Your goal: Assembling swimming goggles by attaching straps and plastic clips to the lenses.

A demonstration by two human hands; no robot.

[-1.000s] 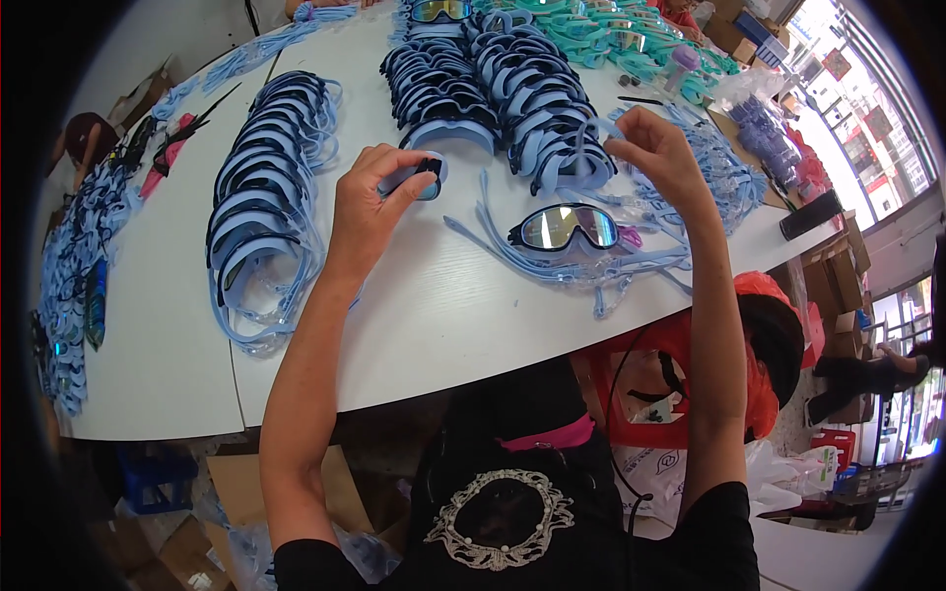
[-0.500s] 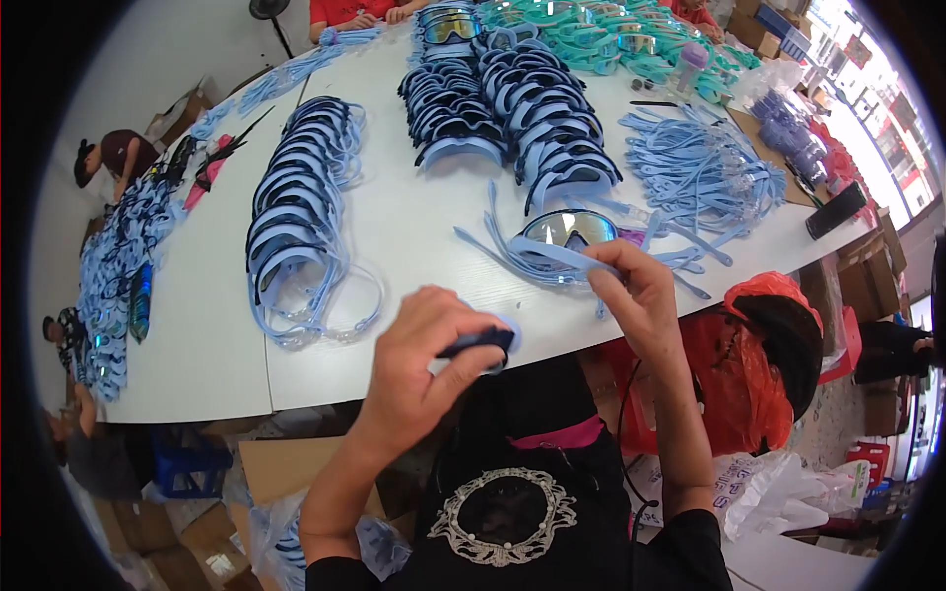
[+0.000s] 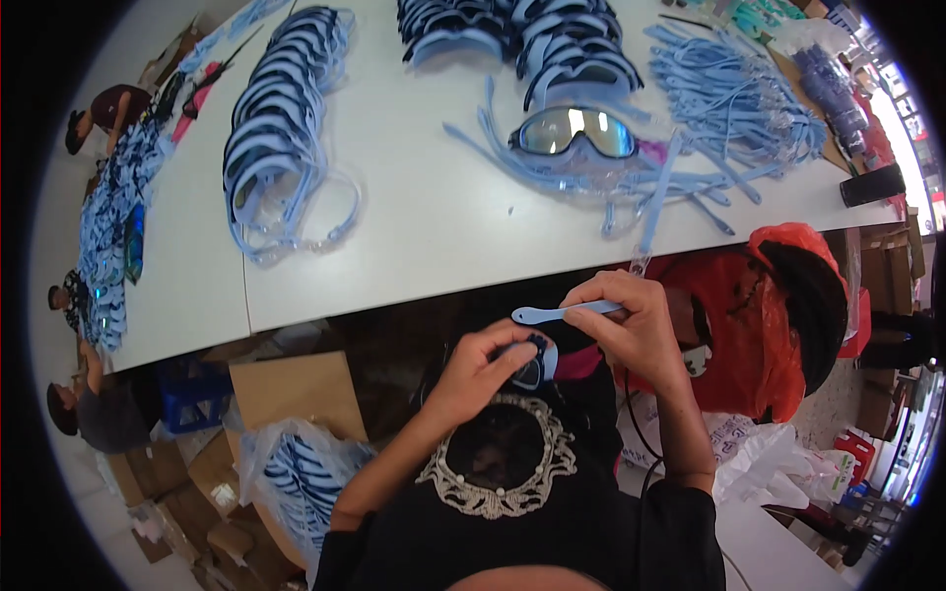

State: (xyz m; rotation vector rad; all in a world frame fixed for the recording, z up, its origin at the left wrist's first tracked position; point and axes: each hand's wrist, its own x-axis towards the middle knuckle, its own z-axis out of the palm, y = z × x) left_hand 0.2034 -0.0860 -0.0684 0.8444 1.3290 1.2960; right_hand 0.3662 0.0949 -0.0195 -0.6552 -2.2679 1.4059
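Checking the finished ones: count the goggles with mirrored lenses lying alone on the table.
1: the mirrored goggles lie near the table's front edge, among loose blue straps. Others may be hidden in stacks.

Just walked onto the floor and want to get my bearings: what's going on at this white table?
A person in a black top holds a pair of dark swim goggles in the left hand close to the chest, and a light blue rubber strap in the right hand, its end near the goggles. On the white table lie a mirrored-lens pair of goggles, loose blue straps and rows of stacked blue goggles.
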